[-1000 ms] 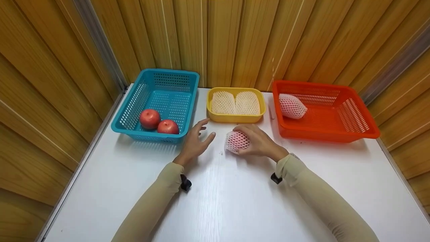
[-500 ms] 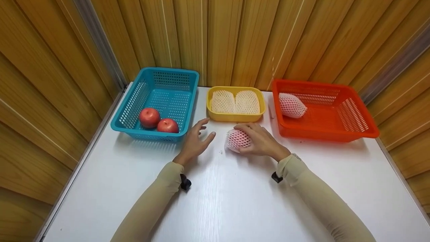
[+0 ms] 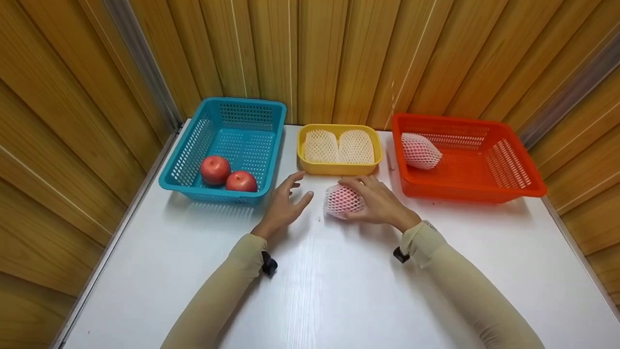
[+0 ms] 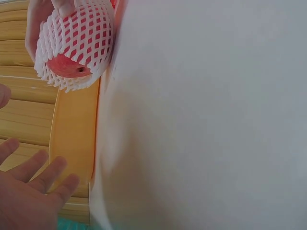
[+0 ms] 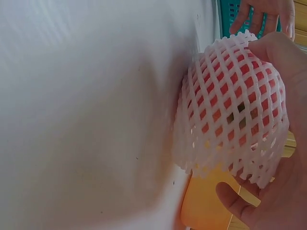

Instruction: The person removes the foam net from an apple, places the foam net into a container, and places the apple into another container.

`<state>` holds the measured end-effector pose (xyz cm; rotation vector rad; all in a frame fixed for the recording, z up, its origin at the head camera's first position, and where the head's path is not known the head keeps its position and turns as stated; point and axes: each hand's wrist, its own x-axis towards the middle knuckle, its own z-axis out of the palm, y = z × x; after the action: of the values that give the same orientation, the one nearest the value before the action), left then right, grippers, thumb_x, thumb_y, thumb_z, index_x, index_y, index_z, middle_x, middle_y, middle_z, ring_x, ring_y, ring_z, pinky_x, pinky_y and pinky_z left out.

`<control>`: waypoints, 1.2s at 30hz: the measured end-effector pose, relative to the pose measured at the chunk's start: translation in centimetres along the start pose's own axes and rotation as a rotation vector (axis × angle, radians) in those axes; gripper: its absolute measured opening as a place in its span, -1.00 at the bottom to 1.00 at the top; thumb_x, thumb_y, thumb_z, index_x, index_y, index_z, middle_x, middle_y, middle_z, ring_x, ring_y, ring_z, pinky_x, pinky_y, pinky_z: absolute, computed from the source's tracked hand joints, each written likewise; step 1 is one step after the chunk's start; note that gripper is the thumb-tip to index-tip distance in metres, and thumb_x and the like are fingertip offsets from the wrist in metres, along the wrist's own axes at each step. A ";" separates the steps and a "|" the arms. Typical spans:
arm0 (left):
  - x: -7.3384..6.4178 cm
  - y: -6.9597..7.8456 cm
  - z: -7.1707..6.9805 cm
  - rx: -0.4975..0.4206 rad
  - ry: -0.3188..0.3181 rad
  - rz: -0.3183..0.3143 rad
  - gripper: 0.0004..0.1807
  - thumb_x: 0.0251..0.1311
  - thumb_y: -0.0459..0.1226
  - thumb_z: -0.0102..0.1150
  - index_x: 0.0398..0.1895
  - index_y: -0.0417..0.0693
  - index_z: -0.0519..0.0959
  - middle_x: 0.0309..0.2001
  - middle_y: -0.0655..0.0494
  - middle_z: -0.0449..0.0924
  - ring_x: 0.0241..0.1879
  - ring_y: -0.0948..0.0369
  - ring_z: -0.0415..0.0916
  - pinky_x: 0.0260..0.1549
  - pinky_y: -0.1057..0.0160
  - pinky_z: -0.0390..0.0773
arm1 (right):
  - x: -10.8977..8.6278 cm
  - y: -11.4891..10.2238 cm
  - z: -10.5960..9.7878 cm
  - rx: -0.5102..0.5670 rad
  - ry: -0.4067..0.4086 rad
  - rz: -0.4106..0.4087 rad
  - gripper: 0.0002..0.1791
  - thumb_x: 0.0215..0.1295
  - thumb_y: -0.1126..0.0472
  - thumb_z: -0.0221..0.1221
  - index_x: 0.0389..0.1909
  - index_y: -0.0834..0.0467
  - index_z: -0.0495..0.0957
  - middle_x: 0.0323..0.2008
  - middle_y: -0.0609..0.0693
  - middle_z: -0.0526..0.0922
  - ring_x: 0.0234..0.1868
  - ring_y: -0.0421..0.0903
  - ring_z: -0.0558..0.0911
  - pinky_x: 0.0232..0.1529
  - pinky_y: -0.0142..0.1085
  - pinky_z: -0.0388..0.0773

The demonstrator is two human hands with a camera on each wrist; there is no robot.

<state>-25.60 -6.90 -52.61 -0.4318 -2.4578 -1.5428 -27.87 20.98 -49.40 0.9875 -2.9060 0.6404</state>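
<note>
My right hand [image 3: 378, 202] grips a red apple [image 4: 72, 67] wrapped in a white foam net [image 5: 225, 100], in front of the yellow box. One end of the net is open in the left wrist view, and bare red skin with a dark dimple shows there. My left hand [image 3: 283, 206] is held apart to the left with fingers spread, holding nothing, close to the near right corner of the blue basket [image 3: 220, 193]. Two bare red apples, one at the left [image 3: 215, 169] and one at the right [image 3: 241, 182], lie in that basket.
The yellow box [image 3: 339, 168] at the back middle holds two flat foam nets [image 3: 321, 146]. An orange-red basket [image 3: 477, 191] on the right contains a netted apple [image 3: 419, 151] at its left end. Wood-panelled walls [image 3: 319, 58] enclose the white table [image 3: 290, 300].
The right hand and the netted apple have shifted very slightly to the right. The left hand stays almost where it was, fingers still spread.
</note>
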 end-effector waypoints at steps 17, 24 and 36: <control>-0.3 0.0 1.3 -0.007 -0.056 0.052 -0.65 0.32 -0.27 0.31 0.06 -0.36 0.65 0.03 -0.22 0.70 0.03 -0.09 0.64 0.08 -0.08 0.61 | -1.1 0.7 -0.5 -0.010 0.034 0.001 -0.08 0.08 -0.27 0.45 0.47 -0.18 0.34 0.28 0.04 0.45 0.24 0.06 0.42 0.21 0.09 0.47; -0.3 0.1 1.6 0.029 -0.076 0.059 -0.76 0.29 -0.33 0.28 -0.05 -0.30 0.72 -0.09 -0.07 0.76 -0.09 0.03 0.69 0.03 0.06 0.65 | -1.8 0.9 -0.8 -0.008 0.034 0.027 -0.08 0.08 -0.28 0.44 0.47 -0.20 0.33 0.30 0.05 0.45 0.24 0.10 0.44 0.23 0.12 0.44; 0.3 -0.1 2.3 -0.002 -0.157 0.086 -0.76 0.31 -0.44 0.27 0.02 -0.32 0.69 -0.04 -0.16 0.74 -0.03 -0.04 0.70 0.04 0.10 0.66 | -3.5 1.9 -1.2 0.044 0.040 0.060 -0.11 0.10 -0.26 0.44 0.45 -0.20 0.35 0.28 0.02 0.44 0.28 0.05 0.41 0.25 0.17 0.46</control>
<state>-25.93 -4.80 -53.58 -0.6740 -2.5164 -1.5307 -26.32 24.79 -49.48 0.8834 -2.9092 0.7218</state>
